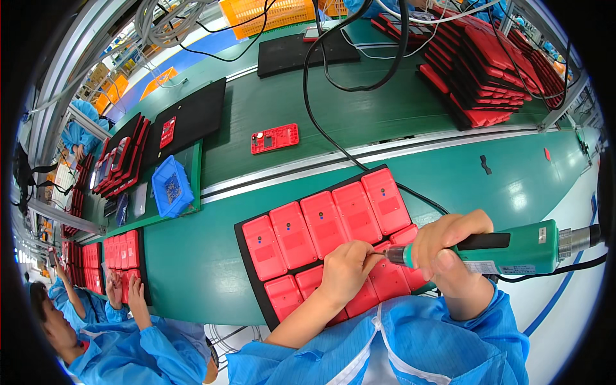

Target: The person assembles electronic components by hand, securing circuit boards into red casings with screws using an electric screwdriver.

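My right hand (443, 247) is wrapped round a green electric screwdriver (529, 251) lying almost level, its tip pointing left. At that tip the fingers of my left hand (345, 273) are pinched together; whatever is between them is too small to make out. Both hands are over a black foam tray (258, 283) that carries two rows of red plastic casings (321, 223). The tip meets the near row, where my hands cover some casings. Small dark round spots show on several casings in the far row.
A blue bin (176, 208) of small screws stands at left. One red casing (274, 138) with parts inside lies on the green conveyor (256, 102). Loaded trays (478, 77) are stacked far right. A black cable (314, 115) hangs ahead. At left, a co-worker (122, 346) handles red casings.
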A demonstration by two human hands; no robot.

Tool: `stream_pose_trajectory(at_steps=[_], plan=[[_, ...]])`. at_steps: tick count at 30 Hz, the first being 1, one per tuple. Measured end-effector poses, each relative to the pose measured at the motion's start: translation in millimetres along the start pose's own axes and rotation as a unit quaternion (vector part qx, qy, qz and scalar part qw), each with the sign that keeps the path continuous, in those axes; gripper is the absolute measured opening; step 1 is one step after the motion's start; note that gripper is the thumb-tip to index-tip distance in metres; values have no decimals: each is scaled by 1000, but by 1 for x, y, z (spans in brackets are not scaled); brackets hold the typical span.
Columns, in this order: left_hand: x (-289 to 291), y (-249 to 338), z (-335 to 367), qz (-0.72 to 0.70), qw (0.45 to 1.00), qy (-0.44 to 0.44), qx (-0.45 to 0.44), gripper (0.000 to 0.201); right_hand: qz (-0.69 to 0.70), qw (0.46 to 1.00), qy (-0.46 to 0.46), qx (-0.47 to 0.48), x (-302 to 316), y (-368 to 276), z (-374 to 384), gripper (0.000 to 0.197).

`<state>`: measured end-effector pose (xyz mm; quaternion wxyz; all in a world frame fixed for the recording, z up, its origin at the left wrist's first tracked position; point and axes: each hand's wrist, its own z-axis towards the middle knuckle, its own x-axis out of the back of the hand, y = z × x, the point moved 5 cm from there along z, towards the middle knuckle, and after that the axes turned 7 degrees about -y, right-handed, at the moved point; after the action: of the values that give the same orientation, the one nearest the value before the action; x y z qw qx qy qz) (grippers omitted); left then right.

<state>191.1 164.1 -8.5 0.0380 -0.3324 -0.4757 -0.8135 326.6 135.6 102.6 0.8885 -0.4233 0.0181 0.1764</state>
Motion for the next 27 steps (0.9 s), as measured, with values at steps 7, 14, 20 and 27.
stream_pose_trajectory(at_steps=[7, 14, 20, 27], plan=[[2, 4, -1, 41, 998, 17, -34, 15, 31, 999, 0, 17, 2, 2, 0, 24], [3, 4, 0, 31, 999, 14, -32, 14, 2, 1000, 11, -9, 0, 0, 1, 22], [-1, 11, -1, 59, 996, -14, -60, 16, -2, 997, 3, -80, -1, 3, 2, 21], [6, -35, -1, -290, 934, 7, 209, 10, -35, 998, 50, -34, 12, 24, 8, 18]])
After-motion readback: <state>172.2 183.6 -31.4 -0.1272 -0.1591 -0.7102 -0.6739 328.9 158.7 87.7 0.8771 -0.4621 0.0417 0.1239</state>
